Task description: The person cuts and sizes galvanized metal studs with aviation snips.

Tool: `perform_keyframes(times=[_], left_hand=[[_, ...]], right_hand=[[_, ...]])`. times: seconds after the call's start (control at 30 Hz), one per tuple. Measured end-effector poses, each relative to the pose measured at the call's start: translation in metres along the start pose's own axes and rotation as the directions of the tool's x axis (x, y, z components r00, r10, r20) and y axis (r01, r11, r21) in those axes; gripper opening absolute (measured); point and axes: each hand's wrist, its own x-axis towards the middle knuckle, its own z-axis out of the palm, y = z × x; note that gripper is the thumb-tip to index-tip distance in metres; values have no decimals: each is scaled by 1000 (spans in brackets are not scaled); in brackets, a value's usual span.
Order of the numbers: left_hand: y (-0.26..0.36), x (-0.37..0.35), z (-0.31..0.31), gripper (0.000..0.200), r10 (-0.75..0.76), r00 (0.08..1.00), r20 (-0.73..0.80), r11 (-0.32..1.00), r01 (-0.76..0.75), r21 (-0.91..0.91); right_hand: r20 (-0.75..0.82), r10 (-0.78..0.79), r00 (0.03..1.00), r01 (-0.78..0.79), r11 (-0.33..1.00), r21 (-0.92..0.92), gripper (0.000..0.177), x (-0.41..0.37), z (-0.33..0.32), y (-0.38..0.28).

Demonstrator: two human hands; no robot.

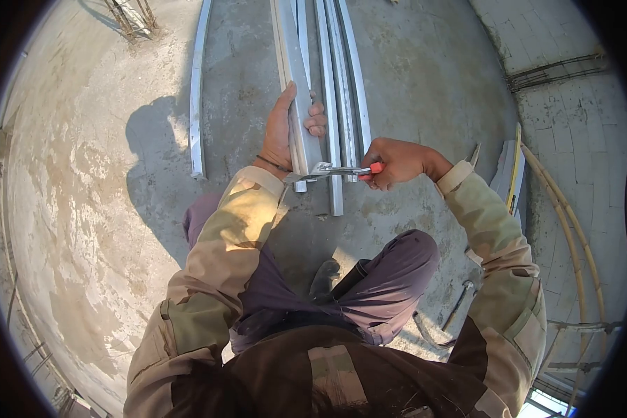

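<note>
In the head view, my left hand (279, 136) is wrapped round a pale metal channel (296, 76), near its close end. The channel runs away from me over the floor. My right hand (397, 161) grips the red handles of metal snips (340, 171). Their blades lie across the channel's near end, close to my left wrist; whether they have bitten into the metal is too small to tell. Directly right of the held piece, several long metal channels (332, 125) lie side by side on the concrete.
One more channel (196, 104) lies apart on the left. Bare concrete floor (83, 209) surrounds my crouched legs. To the right are a hooked metal tool (435, 338), a yellow-edged strip (515, 171), long poles (568, 216) and a block wall (564, 111). Rebar (129, 19) sticks up far left.
</note>
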Motion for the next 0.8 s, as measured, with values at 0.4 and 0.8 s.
perform_keyframes(times=[0.4, 0.8], left_hand=[[40, -7, 184, 36, 110, 992, 69, 954, -125, 273], [53, 13, 361, 32, 63, 989, 137, 870, -122, 477]], right_hand=[[-893, -209, 399, 342, 937, -66, 39, -78, 122, 18], [-281, -754, -594, -2, 351, -937, 41, -180, 47, -112]])
